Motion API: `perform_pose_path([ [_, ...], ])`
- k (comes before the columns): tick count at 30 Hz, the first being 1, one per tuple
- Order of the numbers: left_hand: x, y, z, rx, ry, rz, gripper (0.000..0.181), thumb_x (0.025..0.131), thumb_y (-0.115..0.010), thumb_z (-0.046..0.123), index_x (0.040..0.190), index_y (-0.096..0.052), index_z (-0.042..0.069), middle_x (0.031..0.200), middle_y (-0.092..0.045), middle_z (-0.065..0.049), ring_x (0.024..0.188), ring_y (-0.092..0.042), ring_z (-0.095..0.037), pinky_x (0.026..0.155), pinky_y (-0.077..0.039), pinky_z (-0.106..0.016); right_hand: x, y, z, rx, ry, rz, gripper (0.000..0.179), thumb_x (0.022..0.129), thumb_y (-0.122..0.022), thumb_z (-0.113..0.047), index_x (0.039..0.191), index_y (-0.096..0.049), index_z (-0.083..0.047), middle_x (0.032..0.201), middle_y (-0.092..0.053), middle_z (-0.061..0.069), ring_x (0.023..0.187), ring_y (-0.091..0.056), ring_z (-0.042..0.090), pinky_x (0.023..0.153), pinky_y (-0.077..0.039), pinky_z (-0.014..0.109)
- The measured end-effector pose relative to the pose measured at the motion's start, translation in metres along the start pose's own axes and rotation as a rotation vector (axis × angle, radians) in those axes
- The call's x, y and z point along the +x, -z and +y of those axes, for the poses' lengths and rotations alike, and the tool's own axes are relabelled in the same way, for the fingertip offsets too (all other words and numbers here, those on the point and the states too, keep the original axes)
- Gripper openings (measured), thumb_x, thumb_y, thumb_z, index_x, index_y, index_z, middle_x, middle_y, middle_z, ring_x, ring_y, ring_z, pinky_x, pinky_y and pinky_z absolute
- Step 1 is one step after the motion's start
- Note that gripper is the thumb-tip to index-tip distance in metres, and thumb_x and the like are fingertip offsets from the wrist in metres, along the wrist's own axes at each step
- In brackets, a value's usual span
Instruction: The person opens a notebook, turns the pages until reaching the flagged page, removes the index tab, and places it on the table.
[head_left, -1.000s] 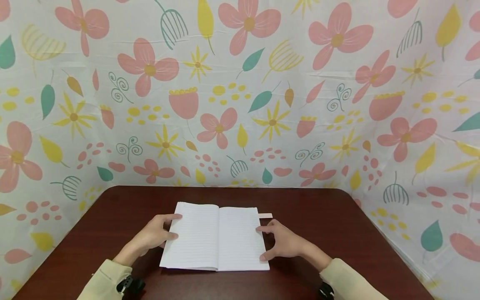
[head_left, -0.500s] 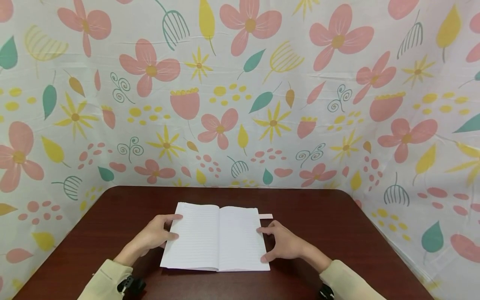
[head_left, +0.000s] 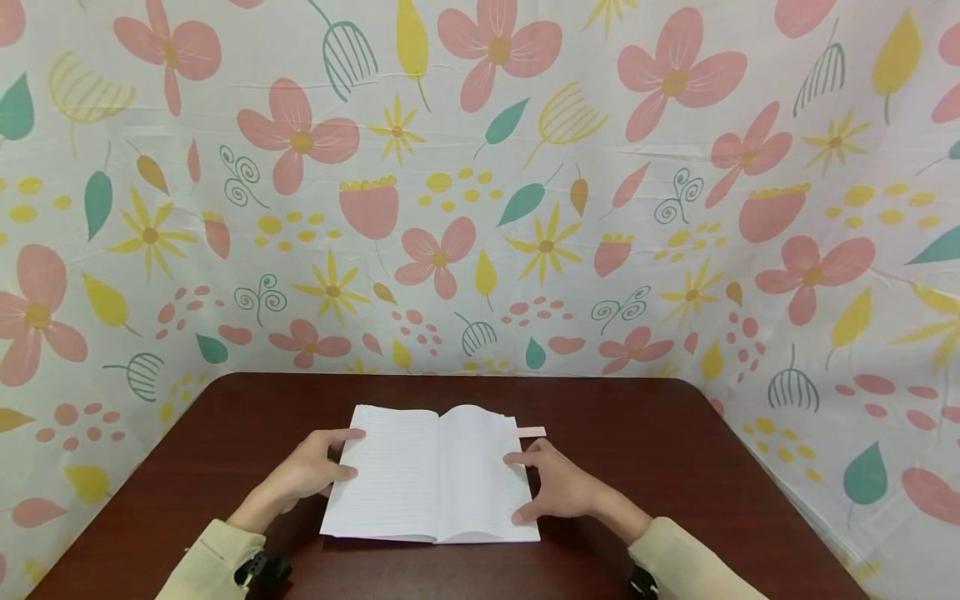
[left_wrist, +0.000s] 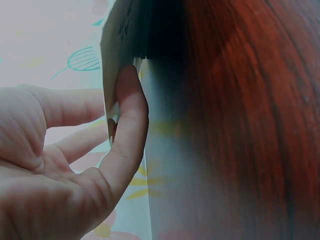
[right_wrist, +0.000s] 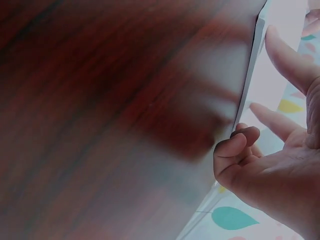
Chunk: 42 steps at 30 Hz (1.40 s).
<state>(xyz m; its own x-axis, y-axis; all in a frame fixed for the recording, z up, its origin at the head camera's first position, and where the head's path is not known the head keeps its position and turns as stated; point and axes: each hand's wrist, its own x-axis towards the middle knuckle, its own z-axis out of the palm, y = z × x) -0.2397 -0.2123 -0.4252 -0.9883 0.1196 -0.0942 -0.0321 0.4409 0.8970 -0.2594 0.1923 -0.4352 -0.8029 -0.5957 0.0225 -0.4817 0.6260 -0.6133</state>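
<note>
An open notebook (head_left: 382, 475) with lined pages lies in the middle of the dark wooden table in the head view. My left hand (head_left: 303, 469) grips its left edge, thumb and forefinger on the page. In the left wrist view another finger (left_wrist: 131, 115) curls behind the cover (left_wrist: 116, 55). On the right page (head_left: 480, 475), the thumb and forefinger of my right hand (head_left: 566, 483) press near the outer edge, and the paper bulges up towards the spine. The right wrist view has the remaining fingers (right_wrist: 232, 150) bent beside the notebook's edge (right_wrist: 250, 65).
A pale strip (head_left: 532, 432) sticks out past the notebook's upper right edge. The brown table (head_left: 637, 417) runs back to a curtain (head_left: 480, 333) printed with flowers. Black straps (head_left: 262, 572) sit on both wrists, by the light sleeves.
My right thumb and forefinger have slid slightly left over the right page, which has gone from flat to arched. The left hand holds the same spot.
</note>
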Motion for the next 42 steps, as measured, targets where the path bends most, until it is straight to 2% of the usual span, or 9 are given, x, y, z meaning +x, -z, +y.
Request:
perform_pose_path([
  [4,0.000,0.000,0.001,-0.002,0.001,-0.001,0.058,0.091,-0.072,-0.012,0.146,-0.057,-0.005,0.116,-0.058,-0.022,0.081,-0.070,-0.028,0.064,-0.062,-0.046,0.003,-0.002,-0.004,-0.016,-0.025,-0.005,0.083,0.074,-0.098,-0.026,0.144,-0.062,0.000,0.115,-0.050,0.012,0.100,-0.050,0.025,0.083,-0.048,0.034],
  [12,0.000,0.000,0.001,-0.003,-0.004,-0.003,0.058,0.091,-0.072,-0.012,0.146,-0.057,-0.005,0.113,-0.059,-0.022,0.081,-0.070,-0.027,0.064,-0.062,-0.046,0.013,-0.009,-0.014,-0.021,-0.097,0.001,0.085,0.072,-0.099,-0.027,0.146,-0.063,-0.007,0.117,-0.050,0.011,0.107,-0.053,0.027,0.091,-0.050,0.047],
  [17,0.000,0.000,0.001,-0.008,-0.006,-0.005,0.058,0.090,-0.072,-0.012,0.146,-0.057,-0.005,0.114,-0.058,-0.022,0.081,-0.070,-0.028,0.064,-0.062,-0.046,0.018,-0.013,-0.019,-0.022,-0.101,0.019,0.087,0.070,-0.100,-0.027,0.146,-0.063,-0.006,0.116,-0.049,0.009,0.102,-0.051,0.023,0.090,-0.049,0.044],
  [26,0.000,0.001,0.002,-0.013,-0.004,-0.002,0.058,0.090,-0.072,-0.013,0.146,-0.057,-0.005,0.116,-0.058,-0.023,0.081,-0.070,-0.028,0.064,-0.062,-0.047,0.028,-0.015,-0.025,-0.039,-0.053,0.030,0.087,0.071,-0.100,-0.031,0.146,-0.064,-0.007,0.117,-0.048,0.012,0.103,-0.049,0.025,0.089,-0.048,0.042],
  [33,0.000,0.000,0.002,-0.013,-0.003,0.003,0.058,0.090,-0.072,-0.013,0.146,-0.057,-0.006,0.116,-0.059,-0.023,0.081,-0.070,-0.028,0.063,-0.062,-0.047,0.035,-0.014,-0.029,-0.007,-0.047,-0.004,0.087,0.077,-0.095,-0.041,0.151,-0.060,-0.013,0.126,-0.050,0.011,0.115,-0.044,0.029,0.093,-0.046,0.050],
  [36,0.000,0.000,0.002,-0.014,-0.002,0.005,0.058,0.090,-0.071,-0.013,0.146,-0.057,-0.006,0.115,-0.059,-0.023,0.081,-0.070,-0.028,0.063,-0.062,-0.046,0.037,-0.014,-0.031,0.024,-0.030,-0.016,0.087,0.079,-0.094,-0.041,0.153,-0.058,-0.012,0.127,-0.053,0.013,0.118,-0.047,0.032,0.093,-0.047,0.050],
  [42,0.001,0.000,0.002,-0.011,-0.007,0.005,0.059,0.090,-0.071,-0.013,0.146,-0.057,-0.006,0.113,-0.059,-0.022,0.081,-0.070,-0.028,0.063,-0.062,-0.047,0.039,-0.011,-0.033,0.125,0.021,-0.041,0.085,0.083,-0.092,-0.034,0.154,-0.054,-0.008,0.124,-0.064,0.013,0.105,-0.057,0.029,0.084,-0.049,0.039],
])
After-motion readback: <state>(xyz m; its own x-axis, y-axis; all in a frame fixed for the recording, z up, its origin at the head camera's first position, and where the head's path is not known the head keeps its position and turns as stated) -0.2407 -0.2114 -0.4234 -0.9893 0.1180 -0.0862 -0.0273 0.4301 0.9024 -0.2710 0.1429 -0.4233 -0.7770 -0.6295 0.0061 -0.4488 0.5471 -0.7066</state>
